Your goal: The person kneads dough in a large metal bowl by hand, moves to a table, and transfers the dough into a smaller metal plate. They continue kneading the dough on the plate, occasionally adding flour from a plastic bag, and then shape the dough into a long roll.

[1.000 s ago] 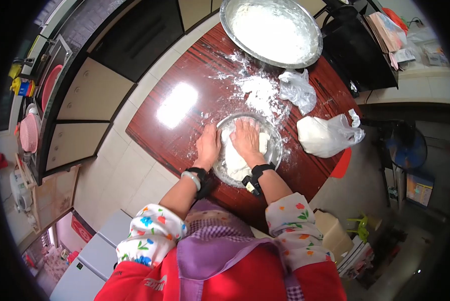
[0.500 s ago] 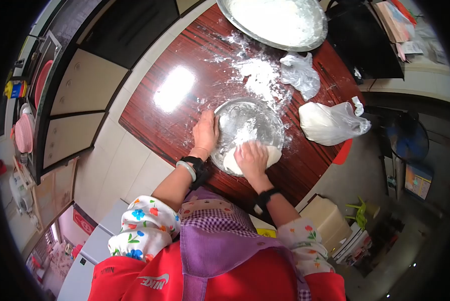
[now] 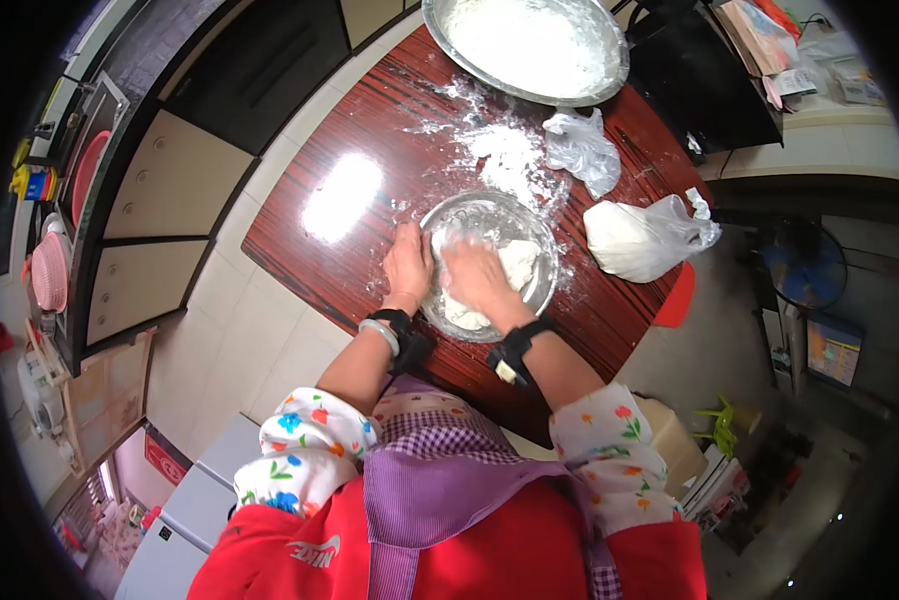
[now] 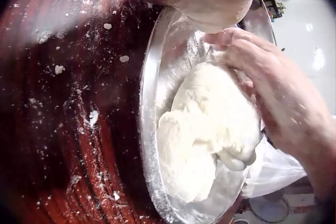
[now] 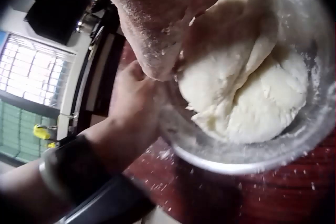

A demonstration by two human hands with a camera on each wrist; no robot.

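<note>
A round metal bowl (image 3: 547, 290) holds a folded lump of pale dough (image 4: 215, 108); a crease runs through it in the right wrist view (image 5: 247, 77). My left hand (image 3: 407, 268) grips the bowl's rim on the left side, its thumb side showing at the rim in the right wrist view. Inside the bowl, my right hand (image 3: 477, 280) lies over the dough, its fingers blurred and pointing to the far left. The left wrist view shows that right hand (image 4: 283, 87) against the dough's far side, fingers slightly bent.
A large metal basin (image 3: 624, 70) of flour stands at the table's far edge. Spilled flour (image 3: 509, 160) covers the wood between it and the bowl. To the right lie a crumpled clear bag (image 3: 584, 150) and a plastic bag with white contents (image 3: 634, 240).
My right hand went from the bowl's far side to dough at the near side, then forward and left again. The dough changed shape and shifted. My left hand stayed at the rim.
</note>
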